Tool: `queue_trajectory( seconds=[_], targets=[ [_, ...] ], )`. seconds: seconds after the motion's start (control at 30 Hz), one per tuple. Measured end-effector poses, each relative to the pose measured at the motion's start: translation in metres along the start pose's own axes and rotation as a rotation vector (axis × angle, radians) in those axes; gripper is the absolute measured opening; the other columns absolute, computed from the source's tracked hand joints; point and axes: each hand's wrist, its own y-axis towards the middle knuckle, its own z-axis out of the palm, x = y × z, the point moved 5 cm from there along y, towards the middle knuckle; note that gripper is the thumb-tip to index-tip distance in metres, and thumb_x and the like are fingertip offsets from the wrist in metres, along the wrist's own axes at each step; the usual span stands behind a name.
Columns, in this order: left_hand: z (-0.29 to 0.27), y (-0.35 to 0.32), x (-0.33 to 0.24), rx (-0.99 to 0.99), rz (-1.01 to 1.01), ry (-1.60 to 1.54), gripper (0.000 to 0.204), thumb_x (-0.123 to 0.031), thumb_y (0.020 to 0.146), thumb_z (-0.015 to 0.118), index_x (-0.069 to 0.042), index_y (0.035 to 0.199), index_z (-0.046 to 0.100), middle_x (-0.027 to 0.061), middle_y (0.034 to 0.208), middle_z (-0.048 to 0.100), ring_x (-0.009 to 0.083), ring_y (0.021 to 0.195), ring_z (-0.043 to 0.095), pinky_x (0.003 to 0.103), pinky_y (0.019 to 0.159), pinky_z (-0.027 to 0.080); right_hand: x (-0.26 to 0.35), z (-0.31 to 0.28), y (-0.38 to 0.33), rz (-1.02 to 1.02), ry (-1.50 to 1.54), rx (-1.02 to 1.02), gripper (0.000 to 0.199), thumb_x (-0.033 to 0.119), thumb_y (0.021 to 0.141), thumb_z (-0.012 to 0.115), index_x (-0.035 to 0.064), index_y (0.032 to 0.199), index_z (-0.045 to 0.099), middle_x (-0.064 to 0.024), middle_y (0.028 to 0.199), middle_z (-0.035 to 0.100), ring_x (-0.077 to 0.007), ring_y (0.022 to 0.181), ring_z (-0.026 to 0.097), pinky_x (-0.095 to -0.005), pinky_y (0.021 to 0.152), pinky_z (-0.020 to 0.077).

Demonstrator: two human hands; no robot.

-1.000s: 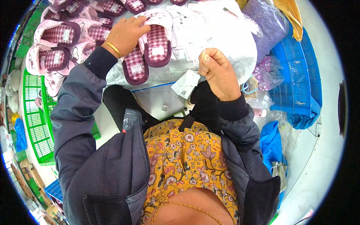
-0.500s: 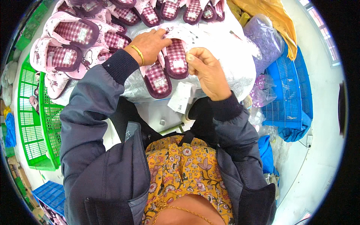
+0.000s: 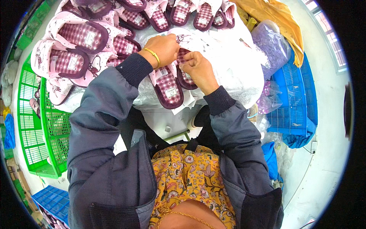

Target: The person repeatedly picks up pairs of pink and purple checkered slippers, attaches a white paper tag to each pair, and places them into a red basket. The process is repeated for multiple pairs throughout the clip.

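Note:
A pair of pink slippers (image 3: 167, 86) with maroon checked insoles lies on a heap of clear plastic bags (image 3: 236, 68) in front of me. My left hand (image 3: 164, 47), with a gold bangle at the wrist, pinches the pink upper of this pair near its toe end. My right hand (image 3: 198, 68) is closed on the same pair right beside the left hand, partly covering the right slipper. A white paper tag (image 3: 181, 108) hangs below the slippers' heels.
Several more pink checked slippers (image 3: 76, 42) are piled at the left and along the top. Green plastic crates (image 3: 42, 126) stand at the left, blue crates (image 3: 291, 99) at the right, another blue crate (image 3: 53, 200) at lower left. A purple-filled bag (image 3: 270, 47) and yellow cloth (image 3: 274, 19) lie upper right.
Both hands have come together on the slipper pair. The right hand, earlier apart and holding the white tag, now grips the slippers beside the left; the tag hangs free.

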Motion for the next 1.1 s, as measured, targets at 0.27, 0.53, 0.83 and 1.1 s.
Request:
queue_trajectory(
  seconds=[0.27, 0.53, 0.83, 1.1],
  targets=[
    [0.001, 0.001, 0.006, 0.059, -0.025, -0.15, 0.017, -0.016, 0.077, 0.061, -0.016, 0.086, 0.076, 0.0062, 0.106, 0.061, 0.0286, 0.093, 0.064, 0.041, 0.083, 0.051, 0.005, 0.0, 0.002, -0.017, -0.087, 0.009, 0.03, 0.007, 0.076, 0.076, -0.0014, 0.099, 0.06, -0.0088, 0.075, 0.067, -0.0165, 0.065, 0.063, -0.0299, 0.063, 0.0504],
    [0.005, 0.0, 0.008, 0.054, -0.017, -0.165, 0.018, -0.016, 0.077, 0.061, -0.018, 0.086, 0.076, 0.0046, 0.107, 0.06, 0.0268, 0.094, 0.063, 0.039, 0.082, 0.05, 0.001, 0.001, 0.006, -0.018, -0.133, -0.017, 0.029, 0.008, 0.075, 0.077, -0.0008, 0.098, 0.061, -0.0109, 0.077, 0.069, -0.0201, 0.07, 0.067, -0.0313, 0.067, 0.052],
    [0.01, 0.0, 0.01, 0.031, -0.001, -0.159, 0.018, -0.018, 0.077, 0.062, -0.019, 0.087, 0.076, 0.0037, 0.107, 0.059, 0.0258, 0.094, 0.064, 0.039, 0.082, 0.051, 0.003, 0.003, 0.006, -0.008, -0.15, -0.037, 0.031, 0.012, 0.075, 0.078, -0.0007, 0.098, 0.063, -0.0143, 0.084, 0.072, -0.0236, 0.076, 0.07, -0.033, 0.07, 0.0533],
    [0.008, 0.0, 0.006, 0.038, -0.004, -0.143, 0.017, -0.019, 0.077, 0.062, -0.02, 0.087, 0.075, 0.0038, 0.105, 0.059, 0.0266, 0.092, 0.063, 0.041, 0.08, 0.051, 0.007, 0.009, 0.007, -0.023, -0.245, -0.123, 0.027, 0.012, 0.079, 0.076, -0.0002, 0.099, 0.063, -0.0061, 0.078, 0.07, -0.0128, 0.07, 0.064, -0.0272, 0.066, 0.0503]
  ],
)
